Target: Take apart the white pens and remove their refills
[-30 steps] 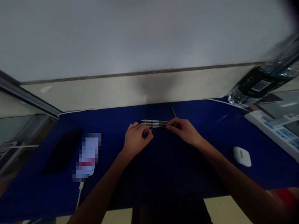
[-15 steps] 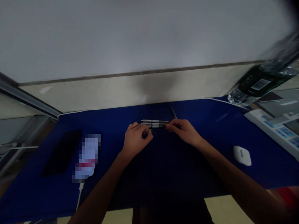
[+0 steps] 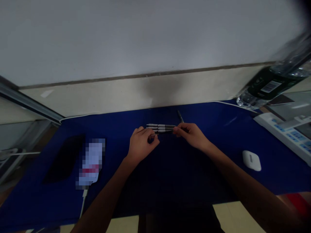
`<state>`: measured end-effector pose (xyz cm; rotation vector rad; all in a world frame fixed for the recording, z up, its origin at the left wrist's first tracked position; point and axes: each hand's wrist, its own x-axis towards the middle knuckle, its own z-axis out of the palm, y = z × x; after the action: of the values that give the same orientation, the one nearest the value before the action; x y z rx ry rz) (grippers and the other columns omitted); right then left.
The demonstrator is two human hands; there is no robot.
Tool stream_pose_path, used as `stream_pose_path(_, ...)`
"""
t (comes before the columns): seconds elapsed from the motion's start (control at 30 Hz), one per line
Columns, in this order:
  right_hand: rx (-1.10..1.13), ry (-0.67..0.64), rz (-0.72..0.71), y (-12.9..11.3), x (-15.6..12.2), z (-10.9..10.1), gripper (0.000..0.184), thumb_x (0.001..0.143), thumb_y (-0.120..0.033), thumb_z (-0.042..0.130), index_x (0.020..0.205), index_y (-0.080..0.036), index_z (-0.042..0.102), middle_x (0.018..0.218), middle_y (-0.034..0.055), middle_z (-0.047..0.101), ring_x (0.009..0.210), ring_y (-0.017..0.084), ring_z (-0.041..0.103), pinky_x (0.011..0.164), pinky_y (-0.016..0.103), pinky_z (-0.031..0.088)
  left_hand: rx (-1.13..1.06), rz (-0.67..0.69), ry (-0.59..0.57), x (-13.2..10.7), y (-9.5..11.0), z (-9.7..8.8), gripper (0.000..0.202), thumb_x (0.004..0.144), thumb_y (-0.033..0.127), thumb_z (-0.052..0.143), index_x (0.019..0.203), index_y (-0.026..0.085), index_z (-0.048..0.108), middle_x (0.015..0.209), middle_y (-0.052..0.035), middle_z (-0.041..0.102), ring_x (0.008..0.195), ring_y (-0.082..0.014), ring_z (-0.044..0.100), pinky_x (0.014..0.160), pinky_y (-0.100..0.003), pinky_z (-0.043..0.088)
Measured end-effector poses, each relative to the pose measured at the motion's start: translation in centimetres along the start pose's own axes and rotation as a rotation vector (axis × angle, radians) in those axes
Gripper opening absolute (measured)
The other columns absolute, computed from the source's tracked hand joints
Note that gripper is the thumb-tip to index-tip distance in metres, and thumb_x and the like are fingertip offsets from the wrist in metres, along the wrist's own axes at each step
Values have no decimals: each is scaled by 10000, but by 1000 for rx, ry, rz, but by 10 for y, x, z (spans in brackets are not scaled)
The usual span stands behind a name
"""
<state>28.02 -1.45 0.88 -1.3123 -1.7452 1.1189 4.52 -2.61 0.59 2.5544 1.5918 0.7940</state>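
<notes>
Three grey-and-white pens (image 3: 160, 128) lie side by side on a blue mat (image 3: 170, 168) in the middle of the desk. My left hand (image 3: 141, 145) is curled, its thumb and fingers pinched at the left end of the nearest pen. On the other end of the row my right hand (image 3: 191, 135) is closed, pinching the pens. A single dark pen (image 3: 180, 116) lies apart just behind my right hand.
A black phone (image 3: 63, 158) and a pixelated white item (image 3: 91, 163) lie at the left. A white earbud case (image 3: 251, 160) sits at the right. A power strip (image 3: 286, 136) and a water bottle (image 3: 272, 87) stand at the far right. A white cable (image 3: 82, 199) runs off the mat's front edge.
My right hand has slid a little to the left along the pens. The left hand and the pens stay almost where they were.
</notes>
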Motion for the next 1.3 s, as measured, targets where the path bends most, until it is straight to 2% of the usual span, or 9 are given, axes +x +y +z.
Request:
stream_pose_path(0.07,-9,-12,-7,0,0,0,358,901,-478,533,758,-187,685,648,19,619,569,131,517,541,271,368,-1,3,0,0,0,0,163,850,253,540,693,207,537,643,7,610,697,-186,515,709,-342,382)
stream_pose_path(0.3,29,25,-8,2,0,0,264,836,-452,631,848,-196,691,705,12,637,602,134,531,546,260,376,13,-5,1,0,0,0,172,852,257,535,687,210,526,637,5,603,697,-189,519,702,-341,383)
stream_pose_path(0.5,-2,-4,8,1,0,-1,370,895,-481,542,722,-177,661,636,16,604,574,129,516,544,266,366,-2,3,3,0,1,-1,168,848,252,544,688,205,530,642,10,606,694,-182,517,702,-342,381)
stream_pose_path(0.63,6,6,2,2,1,-1,294,858,-462,603,790,-185,675,644,0,595,563,124,498,521,258,346,10,5,-3,0,1,0,173,849,255,542,684,207,528,643,5,610,697,-187,521,693,-342,380)
stream_pose_path(0.8,64,13,-15,4,2,-1,240,824,-426,653,872,-194,687,735,10,648,633,137,553,579,262,399,15,-9,14,0,0,0,168,851,257,541,690,212,529,627,8,597,695,-189,524,709,-343,397)
stream_pose_path(0.9,23,26,5,3,1,-1,293,857,-465,608,800,-189,689,683,14,638,600,137,545,564,267,390,6,-8,14,0,1,1,153,846,248,542,698,215,534,627,9,599,695,-189,528,708,-343,401)
stream_pose_path(1.03,22,-21,25,0,0,-1,400,907,-492,522,707,-177,669,651,29,638,617,146,576,596,274,419,1,2,6,-1,1,1,162,849,255,542,693,213,532,643,7,608,698,-188,527,709,-344,396)
stream_pose_path(1.17,17,2,9,0,0,0,304,886,-461,565,797,-188,666,662,13,622,591,137,545,562,266,399,1,-6,3,-1,1,0,165,857,257,535,699,210,534,636,7,596,700,-188,520,707,-343,392)
stream_pose_path(1.3,59,-5,-10,3,0,1,224,861,-411,607,903,-197,659,759,18,648,644,140,559,580,263,406,-4,-17,4,0,1,-2,162,855,252,540,699,210,537,639,8,597,702,-188,522,712,-341,389)
